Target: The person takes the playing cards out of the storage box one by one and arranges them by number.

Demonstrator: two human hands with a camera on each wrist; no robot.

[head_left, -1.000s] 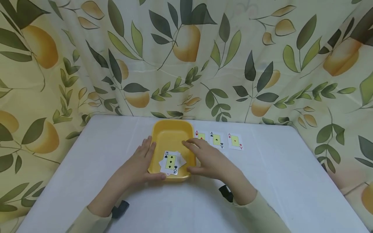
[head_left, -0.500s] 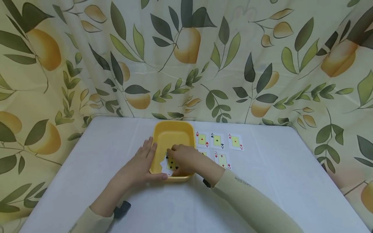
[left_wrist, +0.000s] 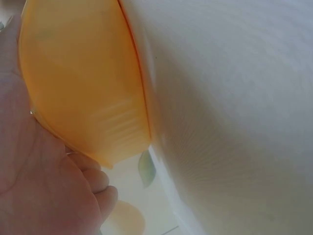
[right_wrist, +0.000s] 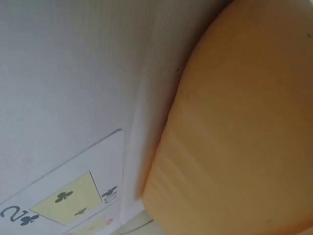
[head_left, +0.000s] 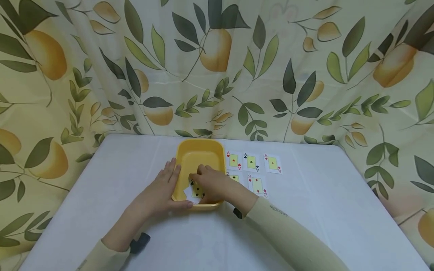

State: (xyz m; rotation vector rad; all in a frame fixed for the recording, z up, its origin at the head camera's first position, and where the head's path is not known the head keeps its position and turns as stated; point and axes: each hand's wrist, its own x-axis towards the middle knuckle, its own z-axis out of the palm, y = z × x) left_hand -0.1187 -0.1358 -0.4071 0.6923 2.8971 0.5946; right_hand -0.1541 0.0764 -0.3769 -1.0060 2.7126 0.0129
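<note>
A yellow plastic tray (head_left: 200,142) stands on the white table, with a small pile of playing cards inside its near end. My left hand (head_left: 157,194) rests along the tray's left rim, fingers straight and thumb at the near corner. In the left wrist view, that hand (left_wrist: 39,161) lies against the tray's outer wall (left_wrist: 83,83). My right hand (head_left: 217,184) reaches over the right rim and holds the top spade card (head_left: 197,191) between thumb and fingers, covering part of it. White corners of other cards show beneath. The right wrist view has only the tray's wall (right_wrist: 230,132) and table.
Right of the tray lie the ace of hearts (head_left: 234,160), ace of clubs (head_left: 251,162) and ace of diamonds (head_left: 272,163). Below them are the two of clubs (right_wrist: 66,198), partly hidden in the head view, and two of diamonds (head_left: 257,185). A patterned curtain (head_left: 217,94) hangs behind.
My right hand has moved left from the tray's right rim down onto the card pile and grips the top card. My left hand has stayed at the left rim.
</note>
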